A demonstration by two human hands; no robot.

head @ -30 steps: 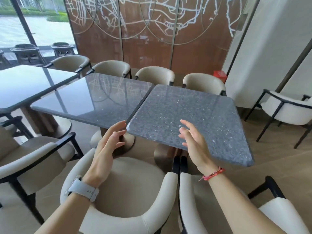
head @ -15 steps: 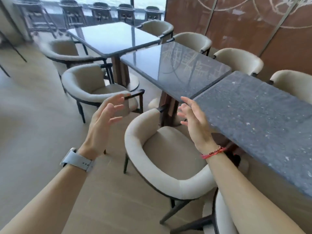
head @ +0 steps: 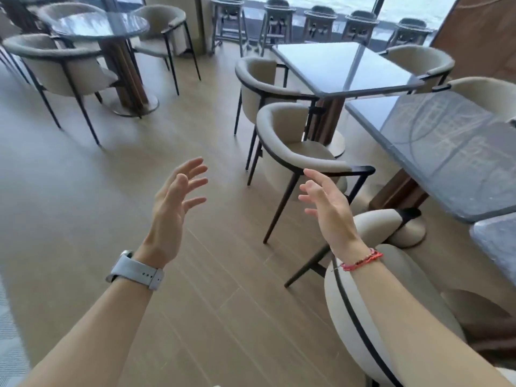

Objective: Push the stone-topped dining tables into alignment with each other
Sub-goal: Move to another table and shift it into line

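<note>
Three square stone-topped tables run along the right side. The far table [head: 343, 65] stands angled, its corner out of line with the middle table [head: 446, 152]. Only a corner of the nearest speckled table [head: 497, 241] shows at the right edge. My left hand [head: 176, 199], with a grey watch on the wrist, is raised over the floor with fingers spread and holds nothing. My right hand [head: 326, 205], with a red bracelet on the wrist, is also raised with relaxed fingers and touches nothing. Both hands are left of the tables, apart from them.
Cream armchairs stand by the tables: one [head: 296, 152] just beyond my right hand, another [head: 262, 85] behind it, a third [head: 363, 289] under my right forearm. A round table [head: 100, 25] with chairs is at the far left. High chairs [head: 321, 23] line the window. Wooden floor [head: 111, 205] spreads left.
My view has swung left from the nearest speckled table toward the far tables and open floor. Both hands left the near table's edge and stay raised, holding nothing.
</note>
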